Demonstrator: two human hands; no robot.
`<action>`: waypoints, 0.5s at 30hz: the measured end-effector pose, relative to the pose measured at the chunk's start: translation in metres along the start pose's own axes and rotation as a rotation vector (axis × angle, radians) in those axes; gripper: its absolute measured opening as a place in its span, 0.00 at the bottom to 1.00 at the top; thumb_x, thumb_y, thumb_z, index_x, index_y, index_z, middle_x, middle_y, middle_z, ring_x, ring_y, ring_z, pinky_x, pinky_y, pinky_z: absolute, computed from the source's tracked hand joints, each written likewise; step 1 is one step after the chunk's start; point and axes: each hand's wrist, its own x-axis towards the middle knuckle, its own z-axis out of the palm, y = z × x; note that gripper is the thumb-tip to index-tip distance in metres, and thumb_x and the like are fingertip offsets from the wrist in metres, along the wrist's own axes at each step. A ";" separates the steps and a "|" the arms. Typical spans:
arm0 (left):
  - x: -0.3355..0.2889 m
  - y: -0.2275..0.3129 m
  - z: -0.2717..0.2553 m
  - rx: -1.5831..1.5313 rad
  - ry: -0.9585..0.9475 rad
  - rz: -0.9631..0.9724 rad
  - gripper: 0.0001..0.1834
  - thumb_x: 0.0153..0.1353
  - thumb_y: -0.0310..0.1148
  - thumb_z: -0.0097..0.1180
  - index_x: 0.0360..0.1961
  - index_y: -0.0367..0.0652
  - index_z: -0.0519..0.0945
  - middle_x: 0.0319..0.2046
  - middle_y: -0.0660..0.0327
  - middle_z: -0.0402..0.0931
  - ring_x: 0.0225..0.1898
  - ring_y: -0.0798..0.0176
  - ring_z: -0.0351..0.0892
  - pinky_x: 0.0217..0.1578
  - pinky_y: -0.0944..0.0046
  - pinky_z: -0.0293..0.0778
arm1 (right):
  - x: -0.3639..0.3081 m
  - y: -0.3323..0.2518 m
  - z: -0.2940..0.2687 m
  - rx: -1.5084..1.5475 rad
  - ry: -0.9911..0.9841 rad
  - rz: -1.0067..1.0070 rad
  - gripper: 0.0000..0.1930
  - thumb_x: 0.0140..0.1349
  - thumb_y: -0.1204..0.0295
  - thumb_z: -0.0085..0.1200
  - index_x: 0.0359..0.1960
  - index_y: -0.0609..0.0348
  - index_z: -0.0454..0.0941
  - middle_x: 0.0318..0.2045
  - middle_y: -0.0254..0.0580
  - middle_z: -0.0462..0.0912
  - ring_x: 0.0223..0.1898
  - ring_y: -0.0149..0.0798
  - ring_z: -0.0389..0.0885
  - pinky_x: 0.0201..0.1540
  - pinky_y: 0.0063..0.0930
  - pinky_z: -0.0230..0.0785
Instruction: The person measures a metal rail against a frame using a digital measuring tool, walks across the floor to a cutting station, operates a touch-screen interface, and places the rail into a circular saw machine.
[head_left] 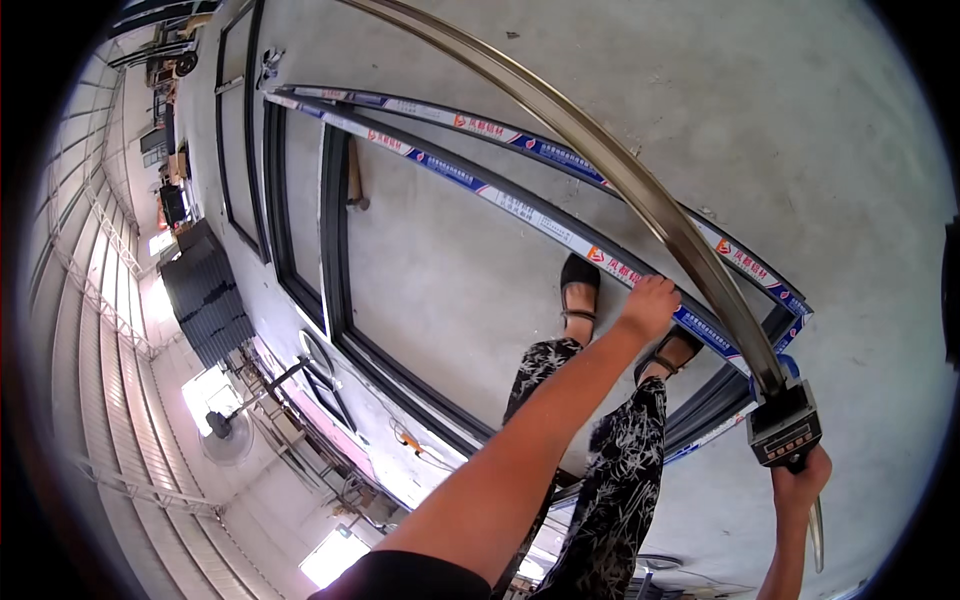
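My left hand (652, 305) has its fingers curled over the edge of a long dark metal frame (520, 205) covered with printed white, blue and red film. My right hand (800, 482), at the lower right, grips beneath a black box-shaped end piece (785, 425). That piece sits at the end of a long bronze-coloured metal bar (610, 170), which looks curved here and runs up past the top edge. A pale, pointed lever (817, 535) sticks out below the right hand. Near the box the bar passes over the frame's corner; whether they touch, I cannot tell.
My feet, in black shoes (580, 275), stand within the frame's outline on the grey concrete floor (440, 230). Another dark frame (240, 130) lies farther off at the left. Beyond are a fan (225, 428), stacked dark panels (207, 292) and an orange tool (408, 440).
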 end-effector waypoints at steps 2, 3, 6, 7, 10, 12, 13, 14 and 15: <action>-0.010 -0.026 0.001 0.034 0.023 0.044 0.07 0.46 0.31 0.47 0.23 0.46 0.78 0.27 0.59 0.72 0.37 0.57 0.70 0.41 0.59 0.66 | -0.017 0.008 0.004 0.030 -0.023 0.024 0.08 0.32 0.77 0.57 0.14 0.60 0.68 0.10 0.42 0.66 0.12 0.40 0.61 0.17 0.27 0.54; -0.015 -0.053 0.001 0.160 -0.050 -0.066 0.08 0.47 0.30 0.47 0.26 0.45 0.78 0.30 0.58 0.73 0.38 0.56 0.71 0.41 0.58 0.67 | -0.022 0.007 0.010 0.031 -0.062 0.029 0.08 0.32 0.77 0.56 0.14 0.61 0.68 0.09 0.41 0.65 0.11 0.39 0.60 0.17 0.26 0.54; -0.003 -0.068 -0.040 0.081 -0.230 -0.297 0.12 0.52 0.36 0.46 0.36 0.45 0.75 0.32 0.58 0.73 0.45 0.56 0.70 0.47 0.57 0.66 | -0.046 0.018 0.003 0.051 -0.134 0.111 0.08 0.31 0.76 0.55 0.14 0.61 0.68 0.09 0.41 0.65 0.11 0.39 0.59 0.16 0.26 0.53; -0.005 -0.087 -0.065 0.150 -0.201 -0.283 0.12 0.51 0.36 0.46 0.36 0.46 0.74 0.33 0.57 0.72 0.45 0.55 0.70 0.46 0.57 0.67 | -0.049 0.014 0.003 0.063 -0.159 0.111 0.09 0.31 0.75 0.55 0.14 0.61 0.67 0.09 0.42 0.64 0.10 0.41 0.60 0.15 0.27 0.52; -0.016 -0.154 -0.090 0.315 -0.074 -0.008 0.11 0.49 0.39 0.49 0.33 0.45 0.73 0.33 0.55 0.70 0.41 0.51 0.70 0.42 0.56 0.67 | -0.068 0.019 0.014 0.010 -0.162 0.075 0.10 0.30 0.74 0.56 0.14 0.61 0.66 0.09 0.43 0.64 0.11 0.45 0.61 0.15 0.29 0.52; -0.025 -0.168 -0.077 0.253 0.005 -0.001 0.13 0.46 0.40 0.51 0.31 0.45 0.72 0.31 0.56 0.68 0.38 0.51 0.69 0.41 0.55 0.66 | -0.072 0.013 0.019 0.028 -0.177 0.094 0.11 0.31 0.73 0.56 0.13 0.60 0.66 0.09 0.44 0.64 0.11 0.48 0.62 0.15 0.31 0.52; -0.027 -0.164 -0.066 0.247 0.074 -0.034 0.13 0.45 0.40 0.51 0.31 0.45 0.73 0.29 0.57 0.67 0.37 0.52 0.69 0.40 0.55 0.67 | -0.073 0.013 0.019 -0.005 -0.184 0.065 0.08 0.30 0.76 0.54 0.13 0.61 0.66 0.09 0.41 0.65 0.11 0.41 0.61 0.16 0.27 0.53; -0.032 -0.160 -0.060 0.243 0.147 -0.069 0.13 0.45 0.39 0.50 0.31 0.45 0.73 0.28 0.57 0.66 0.36 0.53 0.68 0.39 0.56 0.67 | -0.072 0.013 0.018 -0.038 -0.191 0.032 0.06 0.30 0.79 0.51 0.13 0.61 0.67 0.09 0.39 0.65 0.11 0.33 0.60 0.17 0.23 0.53; -0.028 -0.131 -0.072 0.172 0.116 -0.014 0.12 0.45 0.39 0.51 0.31 0.45 0.73 0.29 0.58 0.67 0.37 0.54 0.69 0.39 0.56 0.67 | -0.074 0.015 0.013 -0.096 -0.200 0.015 0.06 0.30 0.79 0.51 0.13 0.61 0.67 0.09 0.38 0.65 0.11 0.32 0.59 0.17 0.24 0.52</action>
